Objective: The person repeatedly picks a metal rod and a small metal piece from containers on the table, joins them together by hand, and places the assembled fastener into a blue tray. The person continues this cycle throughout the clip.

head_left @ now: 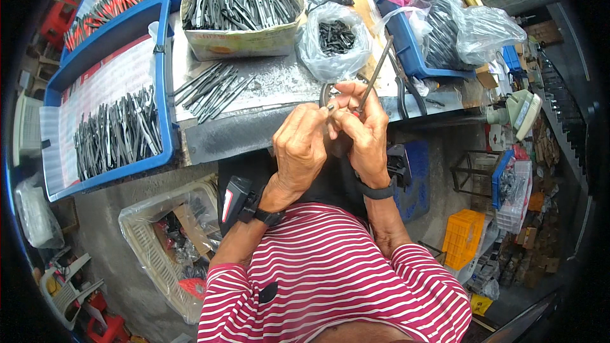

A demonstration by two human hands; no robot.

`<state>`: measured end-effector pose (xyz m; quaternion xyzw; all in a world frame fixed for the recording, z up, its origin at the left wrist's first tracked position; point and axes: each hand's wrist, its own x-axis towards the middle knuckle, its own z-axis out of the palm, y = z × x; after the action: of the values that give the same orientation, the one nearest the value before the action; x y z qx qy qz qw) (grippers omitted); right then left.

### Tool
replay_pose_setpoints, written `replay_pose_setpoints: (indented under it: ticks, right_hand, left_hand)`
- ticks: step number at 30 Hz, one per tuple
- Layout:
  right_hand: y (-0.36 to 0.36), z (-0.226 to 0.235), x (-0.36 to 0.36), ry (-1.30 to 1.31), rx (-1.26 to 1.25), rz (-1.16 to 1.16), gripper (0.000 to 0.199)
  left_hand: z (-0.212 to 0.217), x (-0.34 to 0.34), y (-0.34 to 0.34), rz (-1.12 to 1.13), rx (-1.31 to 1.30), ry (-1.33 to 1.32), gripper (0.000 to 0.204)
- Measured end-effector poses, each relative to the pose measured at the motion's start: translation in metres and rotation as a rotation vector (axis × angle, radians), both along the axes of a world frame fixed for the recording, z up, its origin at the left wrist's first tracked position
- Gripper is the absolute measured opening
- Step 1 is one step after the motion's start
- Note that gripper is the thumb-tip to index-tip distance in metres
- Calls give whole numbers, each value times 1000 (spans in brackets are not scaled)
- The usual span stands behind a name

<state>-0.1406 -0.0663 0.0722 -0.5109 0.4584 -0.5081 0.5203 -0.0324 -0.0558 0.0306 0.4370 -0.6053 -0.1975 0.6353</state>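
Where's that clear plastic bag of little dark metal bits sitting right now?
In the head view, the clear bag sits on the grey bench just above the hands, between the cardboard box of metal parts on its left and the blue tray on its right.

bare bench strip (286, 82) ahead, plastic bag (333, 41) (bulging) behind

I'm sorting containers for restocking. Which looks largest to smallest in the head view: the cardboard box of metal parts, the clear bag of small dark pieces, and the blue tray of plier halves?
1. blue tray
2. cardboard box
3. clear bag
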Motion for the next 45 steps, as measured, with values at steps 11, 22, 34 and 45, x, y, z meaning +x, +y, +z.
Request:
replay_pose_setpoints:
  ticks: [11, 22, 34, 45]
  right_hand:
    - [-15, 11, -16, 199, -45, 15, 29]
    - [-113, -19, -31, 957, -424, -193, 14]
    - [-129, -43, -26, 1224, -616, -156, 16]
    - [-130, -37, -21, 1255, -607, -142, 12]
  left_hand:
    - [8, 14, 6, -323, 610, 647, 12]
    - [11, 17, 10, -278, 618, 507, 10]
    - [14, 13, 12, -108, 428, 220, 13]
    - [16, 21, 16, -178, 444, 219, 11]
